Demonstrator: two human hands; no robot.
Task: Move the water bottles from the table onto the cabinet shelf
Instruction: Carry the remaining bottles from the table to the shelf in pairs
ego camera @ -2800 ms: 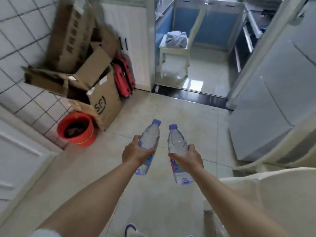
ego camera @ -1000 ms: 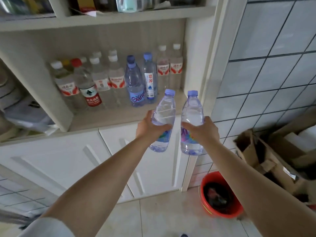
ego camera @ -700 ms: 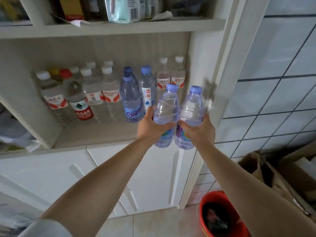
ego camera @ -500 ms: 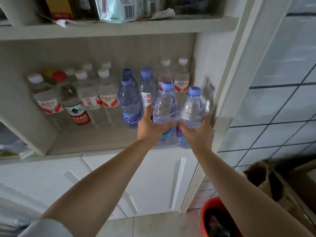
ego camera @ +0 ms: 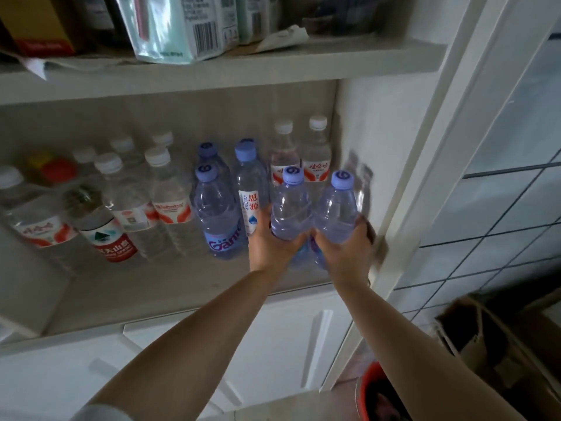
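My left hand (ego camera: pixel 268 249) grips a clear water bottle with a blue cap (ego camera: pixel 290 208). My right hand (ego camera: pixel 344 252) grips a second bottle of the same kind (ego camera: pixel 337 212). Both bottles stand upright, side by side and touching, inside the open cabinet shelf (ego camera: pixel 182 287) at its right end, close to the white side wall. Their bases are hidden behind my hands, so I cannot tell whether they rest on the shelf board. Several other water bottles fill the back of the shelf, among them a blue Ganten bottle (ego camera: pixel 217 214) just left of my left hand.
An upper shelf (ego camera: pixel 273 68) holds a pale green packet (ego camera: pixel 179 25) and boxes. White cabinet doors (ego camera: pixel 285 338) lie below. A tiled wall (ego camera: pixel 501 208) is to the right, with a cardboard box (ego camera: pixel 498 341) and a red bucket (ego camera: pixel 372 393) on the floor.
I turned from the open floor to the cabinet. Both hands have carried the two bottles up and forward into the right end of the shelf.
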